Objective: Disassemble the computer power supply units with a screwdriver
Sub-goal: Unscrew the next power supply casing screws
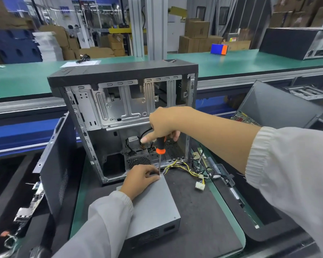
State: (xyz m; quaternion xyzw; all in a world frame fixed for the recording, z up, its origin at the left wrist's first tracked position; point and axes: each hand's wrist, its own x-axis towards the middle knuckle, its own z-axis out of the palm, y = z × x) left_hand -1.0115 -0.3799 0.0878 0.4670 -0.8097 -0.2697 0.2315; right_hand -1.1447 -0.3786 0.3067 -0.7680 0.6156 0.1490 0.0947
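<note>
I hold the screwdriver [160, 153] upright in my right hand [164, 123], fingers wrapped around the black and orange handle, forefinger stretched out. Its tip stands on the far corner of the grey power supply unit [153, 205], which lies on the dark mat [203, 207] near me, just in front of the open computer case [127, 108]. My left hand [140, 175] rests on that far corner, and its fingertips pinch the shaft close to the tip to guide it.

To do this step well, I think I should keep the shaft straight over the screw, press down firmly while turning, and keep the left hand heavy on the box so it does not slide.

The screw itself is hidden under my left fingers, so I cannot tell if the tip sits in it. The cable bundle [183, 167] runs to the right; where it leaves the unit is covered.
</note>
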